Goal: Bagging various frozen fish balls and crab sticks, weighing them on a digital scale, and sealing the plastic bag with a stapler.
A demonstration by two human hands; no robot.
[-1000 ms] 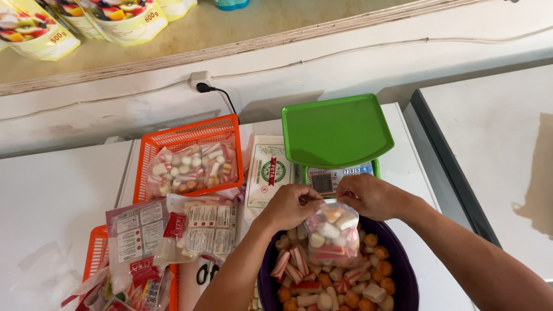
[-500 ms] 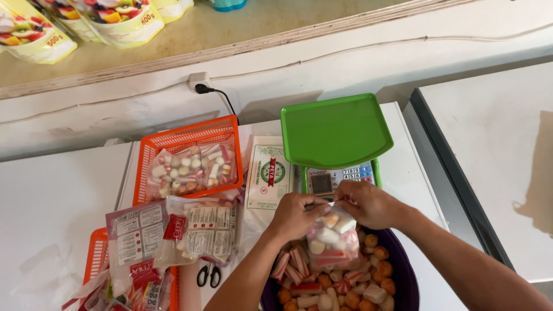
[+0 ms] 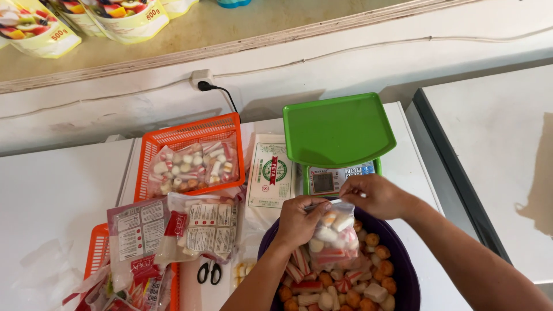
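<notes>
Item: clear food bag (image 3: 333, 239), lower centre, upright over purple basin (image 3: 403, 259); my left hand (image 3: 299, 219) and right hand (image 3: 374, 196) pinch its mouth.

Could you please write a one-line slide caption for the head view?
Both hands, left hand and right hand, hold a clear food-filled bag over a purple bowl.

Beyond the hands a white wall (image 3: 322, 69) carries a socket (image 3: 201, 76) under a wooden shelf (image 3: 230, 26), daylight seemingly entering from the right.
</notes>
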